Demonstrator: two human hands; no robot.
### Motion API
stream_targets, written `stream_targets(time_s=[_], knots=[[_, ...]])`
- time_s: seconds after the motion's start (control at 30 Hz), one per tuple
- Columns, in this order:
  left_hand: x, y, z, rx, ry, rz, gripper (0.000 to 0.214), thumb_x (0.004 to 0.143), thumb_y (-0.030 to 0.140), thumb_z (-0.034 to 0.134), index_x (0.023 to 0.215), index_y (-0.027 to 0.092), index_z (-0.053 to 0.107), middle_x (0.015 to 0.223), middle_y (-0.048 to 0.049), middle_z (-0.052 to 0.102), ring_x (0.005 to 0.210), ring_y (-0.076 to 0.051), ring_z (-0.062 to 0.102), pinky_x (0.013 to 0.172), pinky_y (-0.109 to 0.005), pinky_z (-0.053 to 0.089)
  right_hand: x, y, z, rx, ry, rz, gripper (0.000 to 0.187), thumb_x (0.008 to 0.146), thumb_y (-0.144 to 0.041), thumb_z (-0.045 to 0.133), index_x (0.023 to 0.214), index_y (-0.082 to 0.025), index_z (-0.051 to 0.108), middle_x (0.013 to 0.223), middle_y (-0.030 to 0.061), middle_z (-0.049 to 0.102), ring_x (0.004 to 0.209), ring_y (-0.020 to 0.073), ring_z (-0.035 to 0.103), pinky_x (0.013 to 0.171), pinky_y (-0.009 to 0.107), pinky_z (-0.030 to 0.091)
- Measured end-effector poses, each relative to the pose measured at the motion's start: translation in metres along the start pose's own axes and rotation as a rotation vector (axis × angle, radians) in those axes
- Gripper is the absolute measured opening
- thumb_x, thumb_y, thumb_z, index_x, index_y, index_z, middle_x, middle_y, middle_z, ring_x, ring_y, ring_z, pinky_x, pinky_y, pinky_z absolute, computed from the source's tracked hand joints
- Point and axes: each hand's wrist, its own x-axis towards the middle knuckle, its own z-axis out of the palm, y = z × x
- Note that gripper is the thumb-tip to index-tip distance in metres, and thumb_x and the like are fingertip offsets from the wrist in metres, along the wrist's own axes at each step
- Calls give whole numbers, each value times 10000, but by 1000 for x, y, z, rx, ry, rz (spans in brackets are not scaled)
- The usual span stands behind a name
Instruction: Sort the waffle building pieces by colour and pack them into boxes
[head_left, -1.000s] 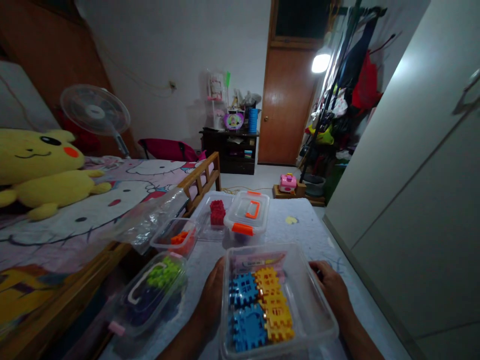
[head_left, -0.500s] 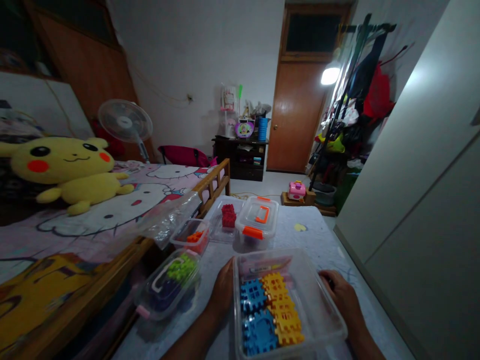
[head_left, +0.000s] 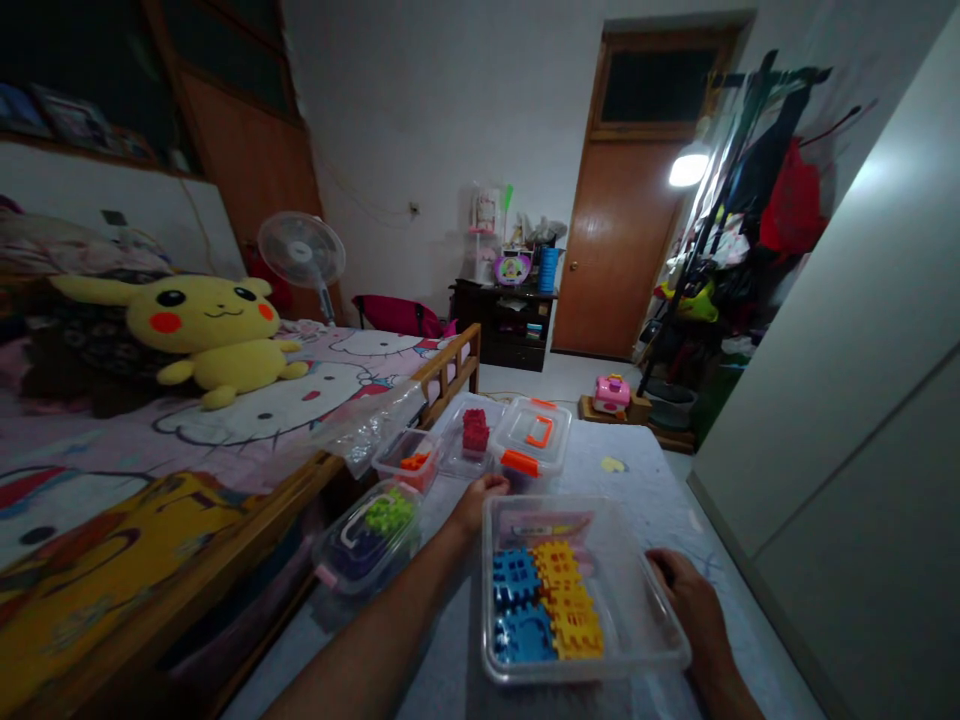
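A clear plastic box (head_left: 664, 640) sits on the grey table in front of me, holding blue toy blocks (head_left: 516, 612) and yellow toy blocks (head_left: 571, 602). My right hand (head_left: 686, 600) rests against the box's right side with its fingers curled on the rim. My left hand (head_left: 482, 493) is stretched forward past the box's far left corner, close to a lidded box with an orange handle and latch (head_left: 536, 440). Its fingers look bent, but the dim view hides whether they hold anything.
Left of the big box stand a lidded box with green and purple pieces (head_left: 367, 530), a small box of orange pieces (head_left: 409, 462) and an open box with a red block (head_left: 475, 430). A plastic bag (head_left: 371, 425) lies on the wooden bed rail. A wardrobe (head_left: 862, 400) borders the table's right side.
My left hand has left the big box's left side and reached forward toward the orange-latched box. The view has turned left and lifted. My right hand stays on the box.
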Motion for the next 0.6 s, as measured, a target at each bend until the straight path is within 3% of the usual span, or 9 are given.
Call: stream_targets(time_s=[0.13,0.27,0.37,0.5,0.6], knots=[[16,-4,-3,8,95,57,364,637,185,786,931,164,573,643,55,568,540,-115,563,582,-249,438,-2,-5,-4,56,-2,31,431,790,-551,472,811,-195,715,861,109,752,771,275,697,736,370,536],[15,-11,-7,-2,90,77,578,636,151,780,1153,200,528,713,61,569,592,-133,596,609,-261,462,-7,-13,-10,171,1,55,477,794,-612,510,805,-190,731,828,105,753,753,273,694,697,337,540],[15,-13,-8,-9,69,91,596,619,151,791,1165,196,558,793,34,590,672,-149,624,649,-270,480,-13,-22,-15,328,-69,49,491,807,-632,538,848,-185,737,850,96,756,744,252,689,662,298,546],[16,-18,-9,-17,43,120,619,558,185,846,1133,172,617,917,-25,632,838,-196,650,767,-304,501,-25,-34,-19,614,-168,62,546,819,-666,520,1012,-201,731,990,101,752,907,287,694,739,320,560],[18,-27,-9,-25,3,130,683,541,252,877,1173,174,631,1028,-74,656,999,-249,639,894,-342,482,-35,-45,-22,812,-206,142,707,756,-782,481,1183,-248,666,1059,104,739,969,336,686,726,358,561]])
